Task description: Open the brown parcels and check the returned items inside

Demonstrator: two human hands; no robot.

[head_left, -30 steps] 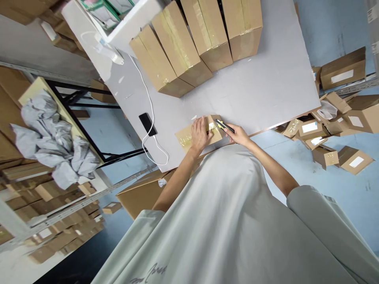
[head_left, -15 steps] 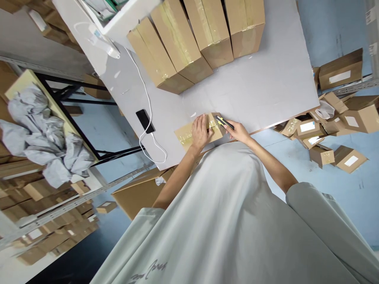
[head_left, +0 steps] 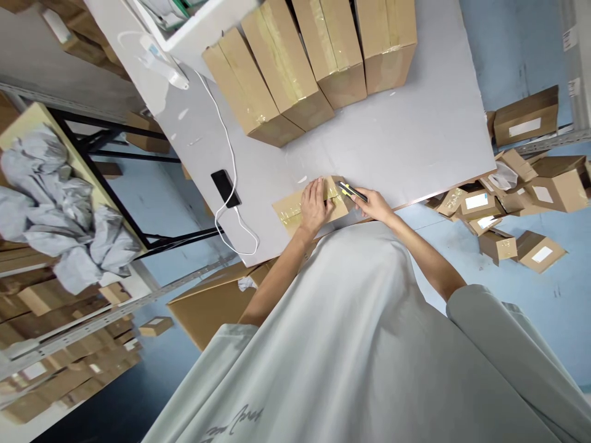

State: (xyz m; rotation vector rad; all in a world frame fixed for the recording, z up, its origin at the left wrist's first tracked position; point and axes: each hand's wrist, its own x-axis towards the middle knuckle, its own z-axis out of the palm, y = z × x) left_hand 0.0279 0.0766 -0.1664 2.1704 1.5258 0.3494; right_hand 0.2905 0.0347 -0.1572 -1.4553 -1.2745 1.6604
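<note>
A small cardboard box (head_left: 292, 212) with shiny tape along its top lies near the table's front edge. My left hand (head_left: 314, 206) rests flat on the box, fingers stretched out across its top. In my right hand (head_left: 373, 204) is a yellow and black box cutter (head_left: 351, 191), held in closed fingers. Its front end is at the right end of the box, over the tape. I cannot tell whether the blade touches or cuts in.
Several taped cardboard boxes (head_left: 282, 61) stand in a row at the back of the table (head_left: 425, 135). A phone (head_left: 226, 188) with a white cable lies left. Opened boxes (head_left: 540, 249) lie on the floor at right; grey bags (head_left: 69, 203) fill a stand at left.
The view has shifted slightly. Both hands, the box cutter and the small box stay in almost the same places relative to each other.
</note>
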